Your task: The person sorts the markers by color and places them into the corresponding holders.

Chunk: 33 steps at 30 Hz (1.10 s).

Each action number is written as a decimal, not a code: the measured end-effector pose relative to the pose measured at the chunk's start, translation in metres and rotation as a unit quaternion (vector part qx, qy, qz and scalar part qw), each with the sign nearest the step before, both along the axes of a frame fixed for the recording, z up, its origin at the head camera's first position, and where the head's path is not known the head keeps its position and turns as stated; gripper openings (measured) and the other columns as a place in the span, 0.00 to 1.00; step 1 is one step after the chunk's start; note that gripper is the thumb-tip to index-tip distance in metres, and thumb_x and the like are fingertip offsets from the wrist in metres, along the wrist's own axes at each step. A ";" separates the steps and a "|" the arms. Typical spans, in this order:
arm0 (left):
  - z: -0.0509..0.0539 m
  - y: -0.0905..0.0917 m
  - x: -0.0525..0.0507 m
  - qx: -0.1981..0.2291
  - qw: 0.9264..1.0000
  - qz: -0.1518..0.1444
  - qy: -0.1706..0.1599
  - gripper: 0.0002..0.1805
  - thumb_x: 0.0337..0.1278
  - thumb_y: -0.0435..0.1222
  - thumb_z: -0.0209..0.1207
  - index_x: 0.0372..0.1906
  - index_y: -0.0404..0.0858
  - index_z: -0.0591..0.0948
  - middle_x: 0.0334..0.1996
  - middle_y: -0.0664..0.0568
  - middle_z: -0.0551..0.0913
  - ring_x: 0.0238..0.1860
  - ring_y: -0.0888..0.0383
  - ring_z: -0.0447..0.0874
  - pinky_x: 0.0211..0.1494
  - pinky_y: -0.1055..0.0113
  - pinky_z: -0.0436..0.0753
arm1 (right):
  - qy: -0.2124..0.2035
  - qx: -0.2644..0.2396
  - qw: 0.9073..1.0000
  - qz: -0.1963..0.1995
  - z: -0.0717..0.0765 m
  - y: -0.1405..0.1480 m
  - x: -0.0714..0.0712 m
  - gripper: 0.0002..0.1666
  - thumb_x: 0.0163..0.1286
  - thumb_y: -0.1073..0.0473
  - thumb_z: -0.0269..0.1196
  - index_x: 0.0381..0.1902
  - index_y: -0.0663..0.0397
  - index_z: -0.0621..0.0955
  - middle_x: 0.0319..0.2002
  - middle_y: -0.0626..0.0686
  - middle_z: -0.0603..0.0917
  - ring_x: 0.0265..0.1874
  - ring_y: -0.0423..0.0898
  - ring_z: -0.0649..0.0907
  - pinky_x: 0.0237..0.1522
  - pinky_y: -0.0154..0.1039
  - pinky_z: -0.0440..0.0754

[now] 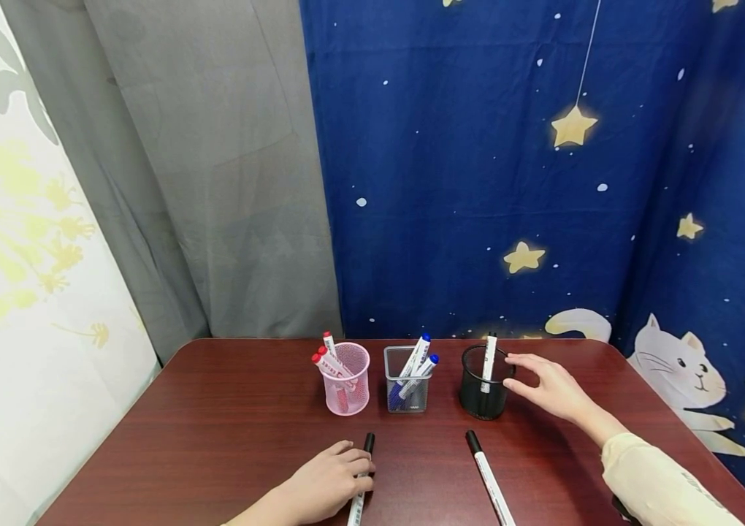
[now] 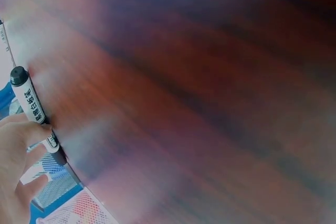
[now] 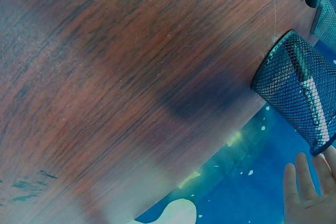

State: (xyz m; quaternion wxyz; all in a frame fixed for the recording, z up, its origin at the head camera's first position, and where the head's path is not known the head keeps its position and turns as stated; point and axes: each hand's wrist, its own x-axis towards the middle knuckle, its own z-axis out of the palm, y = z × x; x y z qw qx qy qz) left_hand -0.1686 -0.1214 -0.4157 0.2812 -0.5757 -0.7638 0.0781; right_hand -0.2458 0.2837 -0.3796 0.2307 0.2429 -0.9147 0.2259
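My left hand (image 1: 329, 482) is at the front of the table and grips a white marker with a black cap (image 1: 369, 443). In the left wrist view, thumb and fingers close round the middle of that marker (image 2: 30, 102). At the right, my right hand (image 1: 553, 391) reaches to the round black mesh pen cup (image 1: 483, 406), its fingers spread along the rim. Inside that cup stands one black-capped marker (image 1: 489, 358). Another black-capped marker (image 1: 492, 482) lies on the table between the hands. The right wrist view shows the fingers (image 3: 304, 179) extended at the cup's rim.
A pink mesh cup (image 1: 361, 398) with several red-capped markers stands at the back, left of a square grey mesh cup (image 1: 417, 404) with blue-capped markers. The brown table (image 1: 234, 409) ends at grey and blue curtains (image 1: 425, 183).
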 end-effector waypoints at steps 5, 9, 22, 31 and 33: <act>0.000 -0.001 0.000 0.012 1.000 -0.004 0.011 0.05 0.44 0.37 0.52 0.24 0.51 0.77 0.31 0.62 0.76 0.40 0.63 0.74 0.43 0.66 0.70 | -0.003 -0.001 1.000 -0.001 0.001 0.000 0.001 0.26 0.53 0.48 0.65 0.47 0.57 0.78 0.46 0.55 0.78 0.45 0.52 0.76 0.43 0.50 0.71; 0.001 -0.001 0.001 0.019 1.000 -0.006 0.012 0.04 0.42 0.37 0.52 0.23 0.51 0.74 0.25 0.63 0.73 0.34 0.64 0.73 0.39 0.68 0.68 | -0.001 0.001 1.000 -0.001 0.001 -0.001 0.001 0.26 0.53 0.48 0.65 0.47 0.57 0.78 0.46 0.55 0.78 0.45 0.52 0.76 0.44 0.50 0.71; -0.001 -0.003 0.000 0.025 1.000 -0.011 0.004 0.06 0.37 0.37 0.56 0.22 0.52 0.73 0.20 0.63 0.69 0.28 0.64 0.71 0.34 0.69 0.67 | -0.012 0.002 1.000 0.004 0.004 0.001 0.000 0.22 0.58 0.51 0.62 0.47 0.57 0.78 0.46 0.55 0.78 0.46 0.53 0.76 0.44 0.51 0.71; -0.001 -0.003 0.000 0.030 0.999 -0.016 0.005 0.06 0.35 0.37 0.57 0.22 0.52 0.72 0.19 0.63 0.68 0.27 0.64 0.70 0.33 0.69 0.66 | -0.005 0.005 1.000 0.003 0.005 -0.001 -0.001 0.20 0.58 0.53 0.61 0.46 0.58 0.79 0.45 0.56 0.79 0.45 0.53 0.76 0.43 0.51 0.71; -0.001 -0.003 0.000 0.030 0.999 -0.016 0.003 0.06 0.35 0.37 0.57 0.22 0.52 0.73 0.20 0.63 0.68 0.27 0.64 0.70 0.33 0.69 0.67 | -0.003 0.006 1.000 0.003 0.005 -0.001 -0.001 0.20 0.58 0.53 0.61 0.46 0.58 0.79 0.45 0.56 0.79 0.45 0.53 0.76 0.43 0.51 0.71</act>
